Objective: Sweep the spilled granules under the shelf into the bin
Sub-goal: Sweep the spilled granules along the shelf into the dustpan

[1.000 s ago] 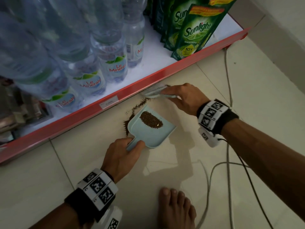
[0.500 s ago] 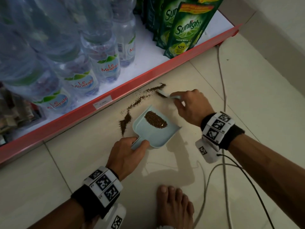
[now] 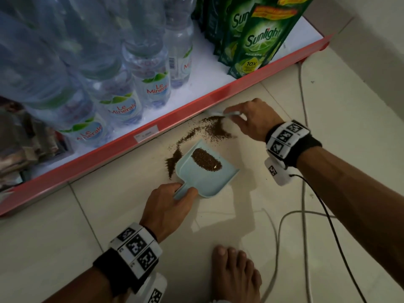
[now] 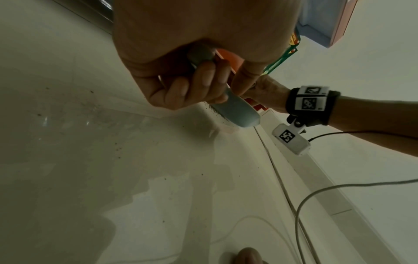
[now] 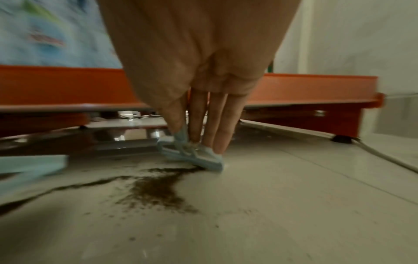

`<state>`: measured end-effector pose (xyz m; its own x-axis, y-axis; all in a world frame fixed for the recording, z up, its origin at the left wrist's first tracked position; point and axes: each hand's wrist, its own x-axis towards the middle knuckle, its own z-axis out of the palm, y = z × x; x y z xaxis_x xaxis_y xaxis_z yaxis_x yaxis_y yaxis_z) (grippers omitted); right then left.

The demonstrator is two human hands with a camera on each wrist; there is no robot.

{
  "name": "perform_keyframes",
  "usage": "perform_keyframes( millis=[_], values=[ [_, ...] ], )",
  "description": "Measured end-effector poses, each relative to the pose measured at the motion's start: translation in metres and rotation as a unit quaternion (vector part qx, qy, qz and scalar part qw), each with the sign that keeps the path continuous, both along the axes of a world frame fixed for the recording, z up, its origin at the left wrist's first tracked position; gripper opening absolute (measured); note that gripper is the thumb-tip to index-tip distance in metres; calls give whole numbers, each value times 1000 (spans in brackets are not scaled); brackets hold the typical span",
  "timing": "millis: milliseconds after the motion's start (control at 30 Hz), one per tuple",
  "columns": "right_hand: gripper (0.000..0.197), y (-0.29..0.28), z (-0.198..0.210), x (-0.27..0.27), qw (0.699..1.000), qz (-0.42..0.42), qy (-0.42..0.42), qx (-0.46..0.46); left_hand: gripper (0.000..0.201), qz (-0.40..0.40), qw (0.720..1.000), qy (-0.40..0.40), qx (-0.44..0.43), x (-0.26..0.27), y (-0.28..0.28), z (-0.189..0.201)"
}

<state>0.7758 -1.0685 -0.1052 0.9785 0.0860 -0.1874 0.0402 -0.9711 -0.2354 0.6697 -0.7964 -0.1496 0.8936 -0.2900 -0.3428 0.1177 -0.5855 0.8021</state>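
Observation:
A light blue dustpan (image 3: 205,173) lies on the tiled floor with a heap of brown granules (image 3: 206,160) in it. My left hand (image 3: 168,206) grips its handle (image 4: 201,55). Loose brown granules (image 3: 216,131) trail across the floor between the pan's mouth and the red shelf edge (image 3: 175,125). My right hand (image 3: 251,120) pinches a small light blue brush (image 3: 220,114) at the shelf's edge; the wrist view shows its head (image 5: 192,153) touching the floor at the granule trail (image 5: 158,189). No bin is in view.
Water bottles (image 3: 150,84) and green detergent pouches (image 3: 260,38) stand on the low shelf. A bare foot (image 3: 236,274) is planted near the bottom edge. Cables (image 3: 277,237) run over the floor on the right, near a wall (image 3: 376,25).
The right hand has dragged the brush out from under the shelf edge, pulling more granules into a wider patch on the open floor. The dustpan and left hand have held still.

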Motion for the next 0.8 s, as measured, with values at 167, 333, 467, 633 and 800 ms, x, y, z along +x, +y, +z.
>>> perform_keyframes(
  millis=[167,333,467,633,800],
  values=[
    [30,-2,12,-2,996,15,-84,1,51,9,1000,13,1,-1,5,-2],
    [36,1,1,9,996,-29,-26,-76,54,2,1000,13,-7,-2,3,0],
    [30,5,6,-1,999,42,-10,32,54,6,1000,16,-8,-2,1,1],
    [34,9,-1,-2,997,-10,-76,-27,52,9,1000,16,-1,-6,9,-1],
    [35,41,-14,0,999,32,-34,12,55,18,1000,12,14,-11,20,-1]
  ],
)
